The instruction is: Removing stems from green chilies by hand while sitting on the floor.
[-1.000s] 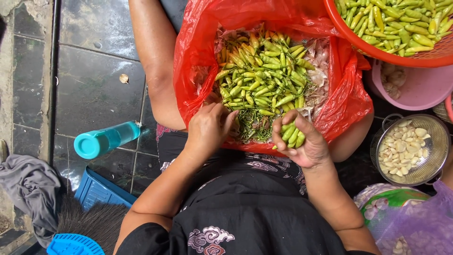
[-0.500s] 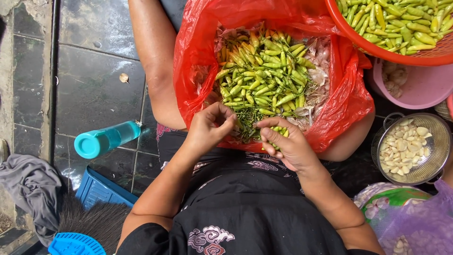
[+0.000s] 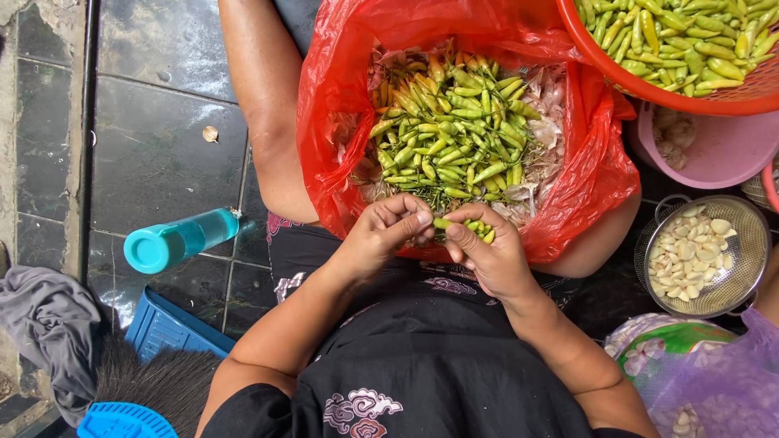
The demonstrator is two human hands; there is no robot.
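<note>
Red plastic bag [image 3: 592, 174] is lying open across the person's lap, holding a heap of green chillies [image 3: 454, 134] on papery skins. Both hands are meeting at its near edge: the left hand [image 3: 381, 239] is pinching one chilli [image 3: 443, 223] (its tip only), the right hand [image 3: 487, 255] is cupping several.

I see a home kitchen floor: dark tiled floor [image 3: 162, 154], chili-filled red bag [image 3: 600, 170], garlic colander [image 3: 702, 255], broom [image 3: 150, 381].
</note>
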